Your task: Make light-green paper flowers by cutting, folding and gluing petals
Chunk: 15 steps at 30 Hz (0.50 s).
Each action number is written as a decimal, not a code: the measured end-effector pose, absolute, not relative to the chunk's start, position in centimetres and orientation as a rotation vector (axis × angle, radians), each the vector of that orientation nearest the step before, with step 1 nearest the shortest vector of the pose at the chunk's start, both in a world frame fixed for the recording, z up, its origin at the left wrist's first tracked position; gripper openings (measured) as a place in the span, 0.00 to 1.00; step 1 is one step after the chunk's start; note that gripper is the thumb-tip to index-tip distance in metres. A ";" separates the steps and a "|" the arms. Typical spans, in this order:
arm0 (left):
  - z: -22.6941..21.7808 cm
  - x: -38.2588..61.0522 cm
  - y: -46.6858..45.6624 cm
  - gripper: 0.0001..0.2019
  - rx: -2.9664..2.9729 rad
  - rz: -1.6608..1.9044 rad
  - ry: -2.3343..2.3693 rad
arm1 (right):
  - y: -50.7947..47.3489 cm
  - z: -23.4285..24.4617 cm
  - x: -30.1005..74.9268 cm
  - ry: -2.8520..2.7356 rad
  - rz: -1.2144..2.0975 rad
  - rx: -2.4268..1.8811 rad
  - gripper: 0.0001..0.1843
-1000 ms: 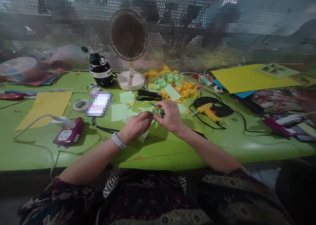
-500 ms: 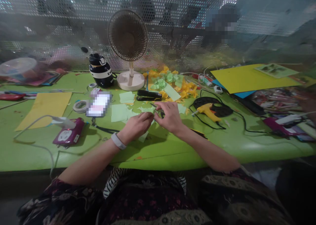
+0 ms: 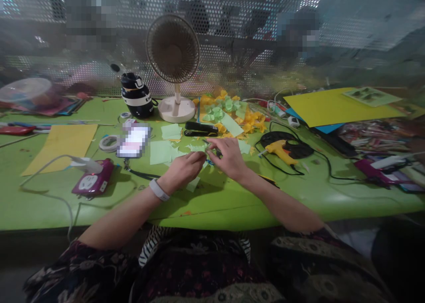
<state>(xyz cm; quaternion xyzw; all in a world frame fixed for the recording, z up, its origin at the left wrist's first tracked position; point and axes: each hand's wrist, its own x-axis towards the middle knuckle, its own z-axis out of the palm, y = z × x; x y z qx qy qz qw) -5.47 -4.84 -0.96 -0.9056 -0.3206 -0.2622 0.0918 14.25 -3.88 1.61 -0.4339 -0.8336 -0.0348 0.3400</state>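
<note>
My left hand (image 3: pixel 186 169), with a pale band at the wrist, is closed, its fingertips pinching a small piece of light green paper (image 3: pixel 199 147). Right against it, my right hand (image 3: pixel 229 158) curls its fingers around a thin dark tool (image 3: pixel 206 141), mostly hidden by the hand; its kind is unclear. A small bit of blue shows below the fingertips. Light green paper squares (image 3: pixel 160 152) and torn-looking scraps lie left of the hands. Behind them rest a black stapler (image 3: pixel 201 129) and a heap of yellow and green paper flowers (image 3: pixel 229 110).
A white fan (image 3: pixel 176 110) and a dark bottle (image 3: pixel 137 100) stand at the back. To the left lie a phone (image 3: pixel 134 141), a tape roll (image 3: pixel 109 143) and a purple power strip (image 3: pixel 93 177). A yellow glue gun (image 3: pixel 280 150) with its cord lies right.
Both hands stay in nearly the same place with small finger movements. A bit of blue now shows beneath the fingertips. The view has shifted very slightly.
</note>
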 end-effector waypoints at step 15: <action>-0.9 -5.6 -4.7 0.15 -2.680 -0.756 -0.928 | -4.0 1.3 14.1 -2.186 -0.209 -1.102 0.16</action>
